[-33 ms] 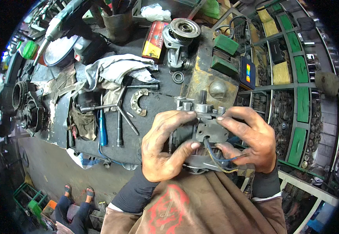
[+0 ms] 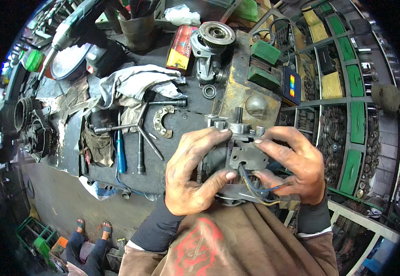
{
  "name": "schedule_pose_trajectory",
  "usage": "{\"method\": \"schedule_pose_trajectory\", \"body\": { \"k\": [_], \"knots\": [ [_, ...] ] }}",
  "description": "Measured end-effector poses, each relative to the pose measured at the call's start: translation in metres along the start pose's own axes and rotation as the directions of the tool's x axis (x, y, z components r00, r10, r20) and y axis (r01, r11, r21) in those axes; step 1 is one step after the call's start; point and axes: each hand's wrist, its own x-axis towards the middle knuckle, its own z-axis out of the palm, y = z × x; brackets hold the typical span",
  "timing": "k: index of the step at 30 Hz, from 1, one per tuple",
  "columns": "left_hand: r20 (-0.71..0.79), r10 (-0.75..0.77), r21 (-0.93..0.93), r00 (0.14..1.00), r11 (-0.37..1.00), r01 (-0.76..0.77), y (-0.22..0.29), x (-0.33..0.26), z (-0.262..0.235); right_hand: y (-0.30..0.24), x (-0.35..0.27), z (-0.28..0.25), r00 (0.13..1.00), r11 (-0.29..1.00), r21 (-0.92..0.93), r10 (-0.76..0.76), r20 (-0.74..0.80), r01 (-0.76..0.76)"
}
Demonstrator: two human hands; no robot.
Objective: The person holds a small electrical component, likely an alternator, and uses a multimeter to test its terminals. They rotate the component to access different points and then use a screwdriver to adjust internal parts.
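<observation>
Between my hands, at the bench's near edge, is a dark metal unit that looks like an alternator [image 2: 211, 163]. A splined shaft [image 2: 239, 114] stands out at its far end. A flat grey plate [image 2: 249, 158] covers part of its upper face, and blue and yellowish wires [image 2: 253, 186] run from it to a square brown connector [image 2: 289, 201]. My left hand [image 2: 195, 170] is closed round the left side, thumb near the plate. On the right, my right hand [image 2: 294, 163] grips the other side, its fingertips at the plate's edge; the wires pass by its thumb.
On the bench lie a three-armed socket wrench [image 2: 140, 125], a blue-handled screwdriver [image 2: 121, 154], a curved metal piece [image 2: 159, 122] and a bearing ring [image 2: 209, 91]. Behind stand a geared housing [image 2: 207, 60] and a red-yellow box [image 2: 181, 48]. Parts shelves [image 2: 351, 106] line the right. Another person's legs [image 2: 87, 248] show lower left.
</observation>
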Motion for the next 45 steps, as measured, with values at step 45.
{"method": "schedule_pose_trajectory", "body": {
  "k": [45],
  "knots": [
    [0.343,-0.368,0.111,0.864,0.929,0.352,0.039,0.05,-0.025,0.034,0.009,0.021,0.975,0.94,0.301,-0.101,-0.198,0.158]
  ]
}}
